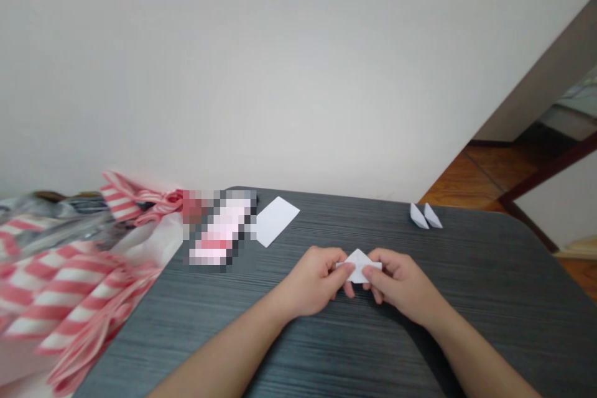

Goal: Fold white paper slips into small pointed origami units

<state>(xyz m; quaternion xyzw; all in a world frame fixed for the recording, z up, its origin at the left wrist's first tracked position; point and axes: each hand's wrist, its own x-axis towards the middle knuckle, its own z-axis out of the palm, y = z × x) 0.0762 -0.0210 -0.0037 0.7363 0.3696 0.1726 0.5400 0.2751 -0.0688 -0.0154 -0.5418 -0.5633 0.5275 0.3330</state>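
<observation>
Both of my hands meet over the middle of a dark grey wood-grain table (466,323). Between them is a small piece of folded white paper (358,262) with a pointed top. My left hand (314,283) pinches its left end with thumb and fingers closed. My right hand (398,286) pinches its right end the same way. The paper is held just above the tabletop.
A flat white paper sheet (276,220) lies at the table's far side. Two small folded white paper pieces (425,216) sit at the far right edge. Red-and-white striped plastic bags (69,280) pile up on the left. A blurred pink-and-white object (219,230) lies beside them. A white wall stands behind.
</observation>
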